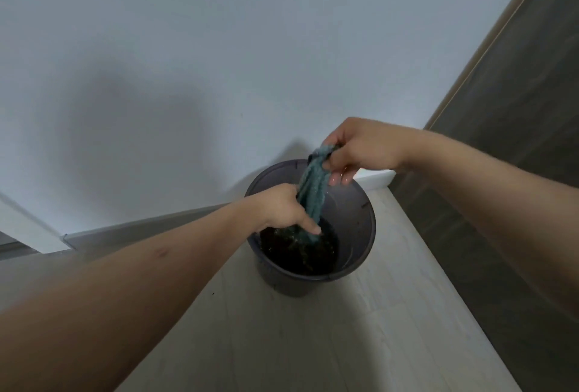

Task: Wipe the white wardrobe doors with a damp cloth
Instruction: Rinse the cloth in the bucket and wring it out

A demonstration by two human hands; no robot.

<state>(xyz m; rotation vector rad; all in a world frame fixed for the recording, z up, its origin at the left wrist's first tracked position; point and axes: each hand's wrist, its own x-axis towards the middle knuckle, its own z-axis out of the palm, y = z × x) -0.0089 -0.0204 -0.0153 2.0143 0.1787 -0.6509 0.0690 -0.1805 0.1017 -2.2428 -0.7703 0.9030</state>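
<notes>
Cloth (pixel 313 194) — teal, twisted into a rope — hangs steeply over the dark bucket (pixel 360 213), right hand (pixel 360 150) pinching its top end, left hand (pixel 282 206) gripping lower down — tail touching the water.

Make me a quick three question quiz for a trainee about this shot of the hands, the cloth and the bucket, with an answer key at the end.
1. True or false: the cloth is spread flat on the floor.
2. Which hand holds the cloth's upper end? A) the left hand B) the right hand C) neither
3. Fill the gap: the lower end of the cloth hangs inside the ___, which stands on the floor by the white wall.

Key
1. False. It is bunched into a rope and held over the bucket by both hands.
2. B. The right hand pinches the top; the left hand grips it lower down, near the dark water.
3. Bucket.
</notes>
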